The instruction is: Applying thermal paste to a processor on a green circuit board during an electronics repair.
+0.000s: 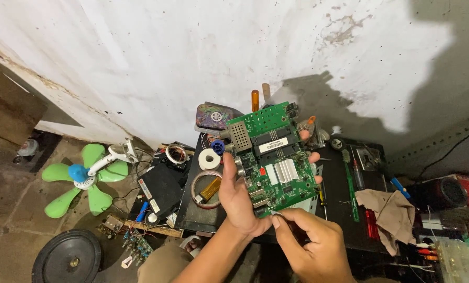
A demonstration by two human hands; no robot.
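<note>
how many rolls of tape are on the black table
2. A small white roll lies left of the green circuit board; a larger amber roll lies in front of it, beside the left hand. More may be hidden behind the board.

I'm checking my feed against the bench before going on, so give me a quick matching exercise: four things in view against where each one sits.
Things:
1. green circuit board
2. green fan blades
3. brown cloth
4. white tape roll

Places:
A. on the floor, far left
B. held up in the left hand
C. on the black table, right of the board
D. on the table, just left of the board

Pairs: 1-B, 2-A, 3-C, 4-D. The right hand pinches something thin at the board's lower edge; I cannot tell what it is.
</note>
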